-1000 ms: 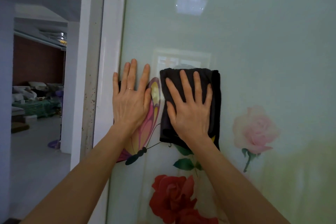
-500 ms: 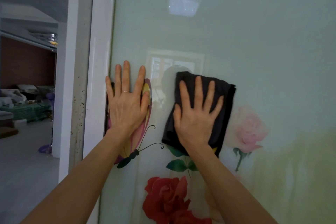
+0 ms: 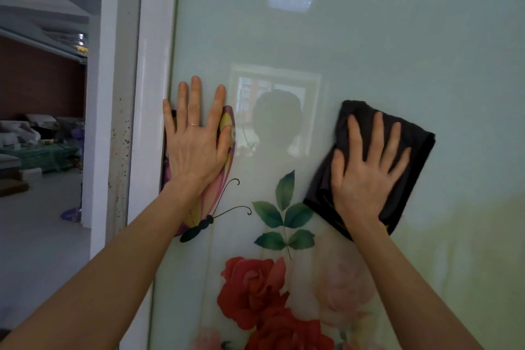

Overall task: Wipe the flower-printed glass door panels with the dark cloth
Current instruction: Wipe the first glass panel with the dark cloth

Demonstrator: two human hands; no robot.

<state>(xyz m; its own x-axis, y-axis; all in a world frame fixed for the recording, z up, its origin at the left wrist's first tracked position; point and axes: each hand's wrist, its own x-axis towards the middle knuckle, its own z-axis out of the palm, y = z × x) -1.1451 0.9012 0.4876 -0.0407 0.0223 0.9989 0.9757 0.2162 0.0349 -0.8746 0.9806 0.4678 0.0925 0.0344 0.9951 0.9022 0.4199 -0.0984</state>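
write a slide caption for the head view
Right hand presses a dark cloth on the flower-printed glass door, left hand flat on the butterfly print.

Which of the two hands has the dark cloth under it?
The right hand: its straight fingers press the dark cloth flat on the glass door panel, while the left hand rests bare on the glass over the printed butterfly.

Right hand (image 3: 366, 179) presses dark cloth (image 3: 409, 167) on glass panel (image 3: 369, 45); left hand (image 3: 196, 148) flat.

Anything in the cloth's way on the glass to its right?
Nothing visible. The right hand presses the dark cloth flat on the glass panel, bare rightward. Only the left hand, flat on the butterfly print near the frame, would block a pass to the left.
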